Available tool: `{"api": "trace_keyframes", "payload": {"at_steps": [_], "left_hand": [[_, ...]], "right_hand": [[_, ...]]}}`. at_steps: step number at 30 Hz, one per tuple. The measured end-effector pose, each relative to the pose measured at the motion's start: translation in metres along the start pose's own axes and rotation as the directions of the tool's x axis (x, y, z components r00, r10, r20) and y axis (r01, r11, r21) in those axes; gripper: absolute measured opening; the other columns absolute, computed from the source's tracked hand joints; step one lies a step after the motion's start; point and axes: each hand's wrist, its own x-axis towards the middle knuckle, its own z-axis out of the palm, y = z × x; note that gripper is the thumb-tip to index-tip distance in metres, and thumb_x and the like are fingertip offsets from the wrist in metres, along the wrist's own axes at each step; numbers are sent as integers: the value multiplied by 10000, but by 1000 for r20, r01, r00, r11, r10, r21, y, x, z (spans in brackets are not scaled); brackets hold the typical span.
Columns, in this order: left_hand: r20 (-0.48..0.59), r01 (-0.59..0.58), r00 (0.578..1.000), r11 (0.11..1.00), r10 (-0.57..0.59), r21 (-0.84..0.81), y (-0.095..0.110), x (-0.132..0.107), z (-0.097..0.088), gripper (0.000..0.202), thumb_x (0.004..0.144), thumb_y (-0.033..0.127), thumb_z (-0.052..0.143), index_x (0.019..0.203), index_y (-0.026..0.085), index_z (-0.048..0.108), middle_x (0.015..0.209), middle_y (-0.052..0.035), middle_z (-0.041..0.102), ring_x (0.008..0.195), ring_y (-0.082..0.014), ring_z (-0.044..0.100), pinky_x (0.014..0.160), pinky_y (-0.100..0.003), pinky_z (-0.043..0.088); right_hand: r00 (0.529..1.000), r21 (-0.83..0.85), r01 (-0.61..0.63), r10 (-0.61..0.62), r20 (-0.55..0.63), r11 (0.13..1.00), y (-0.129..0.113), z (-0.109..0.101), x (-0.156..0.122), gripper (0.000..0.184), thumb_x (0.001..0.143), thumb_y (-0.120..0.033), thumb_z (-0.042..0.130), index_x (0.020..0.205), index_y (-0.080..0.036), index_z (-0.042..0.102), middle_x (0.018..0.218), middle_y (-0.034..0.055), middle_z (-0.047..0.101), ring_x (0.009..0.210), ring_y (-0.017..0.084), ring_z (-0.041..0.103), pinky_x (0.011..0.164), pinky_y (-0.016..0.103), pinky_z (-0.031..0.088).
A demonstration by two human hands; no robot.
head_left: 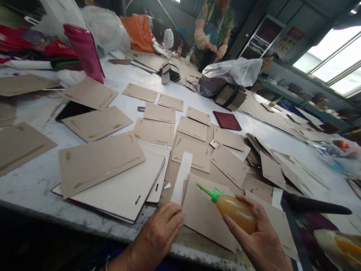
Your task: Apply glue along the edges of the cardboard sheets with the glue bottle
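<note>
My right hand (261, 237) is wrapped round a squeeze bottle (238, 212) of amber liquid with a green nozzle pointing left. Under the nozzle lies a tan cardboard panel (205, 210) near the table's front edge. My left hand (162, 229) is closed with its fingers curled, at the left edge of that panel. Its fingertips reach the lower end of a narrow white strip (182, 177); whatever they may pinch is hidden. Left of it, a cardboard panel (101, 160) with shiny brown smears rests on cream dark-edged sheets (121, 188) with small slots.
Several smeared panels (153, 131) are spread over the white table (129, 77). A maroon piece (227, 120) lies behind them, and stacked panels (270, 162) stand at right. A dark handle-like object (318, 203) is beside my right hand. Another person (211, 34) works at the far end.
</note>
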Motion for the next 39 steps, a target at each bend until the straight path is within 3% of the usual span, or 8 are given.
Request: {"api": "trace_keyframes", "payload": {"at_steps": [5,12,15,22,31,36,39], "left_hand": [[-3,-2,1000,1000,2,-14,-1,0,2,217,930,78,397,1028,141,580,965,-93,609,948,-177,590,863,-290,536],[5,-6,1000,1000,6,-3,-2,1,2,223,923,57,390,1025,137,571,958,-94,599,945,-183,577,851,-296,535],[-1,-8,1000,1000,8,-11,-2,0,3,221,924,58,389,1024,141,568,942,-92,595,931,-184,579,835,-298,537],[2,-3,1000,1000,3,-14,-1,-1,2,214,937,72,383,1017,138,571,957,-92,591,932,-184,573,844,-298,533],[25,20,999,1000,-20,-13,-1,-3,2,217,934,75,386,1019,138,575,966,-89,602,950,-189,580,854,-314,539],[12,-7,1000,1000,6,5,-3,-4,4,215,934,90,396,1027,140,583,976,-90,611,954,-191,588,863,-324,543],[-3,-15,1000,1000,16,23,-5,-5,7,205,941,108,405,1025,145,588,984,-90,613,962,-195,589,862,-332,546]], "right_hand": [[951,-43,306,-307,-27,951,2,8,16,335,812,-446,621,1067,-243,541,998,74,586,936,246,588,824,400,508],[904,-80,426,-423,58,901,-3,-1,22,251,852,-394,586,1060,-268,526,1005,49,563,925,197,589,797,300,508],[895,-87,443,-433,108,893,-3,-5,24,263,858,-370,584,1087,-265,506,1013,51,558,937,194,577,796,285,499],[877,-124,480,-475,71,868,-7,2,34,255,855,-353,586,1078,-255,509,1017,67,547,942,215,555,814,328,489],[896,-29,413,-401,191,910,-7,-15,8,243,861,-308,579,1089,-265,504,1041,58,552,976,193,582,828,287,502],[882,-81,468,-460,103,880,-9,-10,14,242,849,-296,600,1072,-240,521,1019,62,556,962,189,565,844,294,492],[925,-34,379,-378,44,925,-9,-5,14,260,824,-338,629,1051,-241,546,1011,58,567,960,207,566,852,343,493]]}}
